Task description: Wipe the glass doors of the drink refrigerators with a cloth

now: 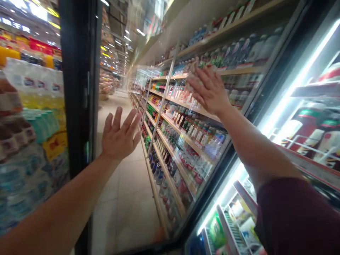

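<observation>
An opened cooler door with a black frame (79,88) and a glass pane (148,46) stands in front of me. My left hand (120,136) is raised at the pane with its fingers spread, holding nothing visible. Higher and to the right, my right hand (209,88) lies flat toward the glass, fingers stretched out. A pale, blurred patch shows around its fingertips; I cannot tell whether it is a cloth or a reflection. Whether either palm touches the glass is hidden from this side.
Through the glass run shelves of bottles (196,134) beside a tiled aisle floor (127,184). Packed drinks (39,85) are stacked at the left. On the right, the lit cooler holds dark bottles (308,131) on racks and a green package (217,230) lower down.
</observation>
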Action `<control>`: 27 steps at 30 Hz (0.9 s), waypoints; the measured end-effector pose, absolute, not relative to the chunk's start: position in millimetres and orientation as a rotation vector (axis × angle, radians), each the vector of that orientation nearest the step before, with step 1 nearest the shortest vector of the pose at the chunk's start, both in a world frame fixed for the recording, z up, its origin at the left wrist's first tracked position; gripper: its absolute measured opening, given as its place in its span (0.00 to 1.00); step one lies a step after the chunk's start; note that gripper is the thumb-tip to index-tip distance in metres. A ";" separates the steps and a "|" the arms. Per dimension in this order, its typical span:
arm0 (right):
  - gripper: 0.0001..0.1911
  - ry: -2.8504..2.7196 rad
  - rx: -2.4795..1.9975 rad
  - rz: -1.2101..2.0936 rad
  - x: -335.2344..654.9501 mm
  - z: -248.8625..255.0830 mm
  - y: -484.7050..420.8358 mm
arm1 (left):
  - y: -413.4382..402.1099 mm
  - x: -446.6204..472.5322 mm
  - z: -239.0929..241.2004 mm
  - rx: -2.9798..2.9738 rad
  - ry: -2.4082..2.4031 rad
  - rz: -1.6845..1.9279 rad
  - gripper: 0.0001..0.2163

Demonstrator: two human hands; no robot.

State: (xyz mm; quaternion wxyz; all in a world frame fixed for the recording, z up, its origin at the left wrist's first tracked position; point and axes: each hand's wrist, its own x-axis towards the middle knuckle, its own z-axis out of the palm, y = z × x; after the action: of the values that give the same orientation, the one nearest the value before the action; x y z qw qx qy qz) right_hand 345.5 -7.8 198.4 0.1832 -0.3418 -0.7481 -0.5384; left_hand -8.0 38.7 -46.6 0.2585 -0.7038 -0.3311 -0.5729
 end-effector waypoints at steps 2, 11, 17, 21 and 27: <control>0.38 -1.993 -0.981 -1.497 342.6 194.6 -6.7 | 37.6 -7.0 -45.7 -1.924 -0.937 -1.565 0.31; 0.35 -2.197 -0.837 -1.449 340.5 186.4 -7.0 | 34.4 -3.7 -40.3 -1.987 -0.999 -1.641 0.30; 0.33 -2.314 -0.850 -1.449 333.8 171.1 -7.5 | 36.1 -2.2 -40.5 -1.954 -1.009 -1.570 0.30; 0.33 -2.205 -0.850 -1.447 330.9 168.5 -5.6 | 36.3 -2.0 -40.2 -1.993 -1.010 -1.582 0.30; 0.31 -2.219 -0.833 -1.400 294.0 110.9 -0.8 | 43.8 -3.8 -41.4 -2.012 -1.020 -1.544 0.32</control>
State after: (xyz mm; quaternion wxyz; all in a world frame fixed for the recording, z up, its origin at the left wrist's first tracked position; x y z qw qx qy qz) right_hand 294.0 -0.8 110.9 0.1931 -0.2970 -0.7910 -0.4988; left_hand -3.8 43.8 -41.4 0.2027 -0.7208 -0.3653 -0.5531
